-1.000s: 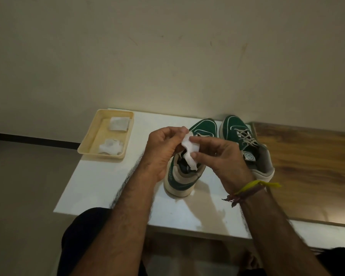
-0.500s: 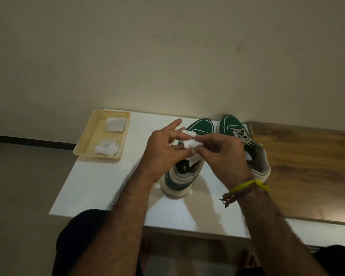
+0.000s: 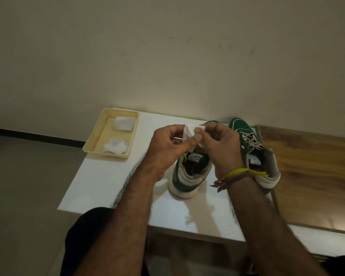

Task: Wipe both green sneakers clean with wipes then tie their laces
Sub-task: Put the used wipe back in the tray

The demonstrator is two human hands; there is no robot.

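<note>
Above the left green sneaker (image 3: 189, 172), left hand (image 3: 168, 148) and right hand (image 3: 220, 145) now pinch the wipe (image 3: 193, 132) spread open, no longer bunched — wiping seems next.

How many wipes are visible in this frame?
3: one wipe pinched between the left hand and right hand, two in the tray: far wipe, near wipe. None seems hidden.

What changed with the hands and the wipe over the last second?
Both hands, left and right, kept pinching the wipe, lifting and spreading it above the left sneaker. Sneakers, tray and its two wipes stayed put.
</note>
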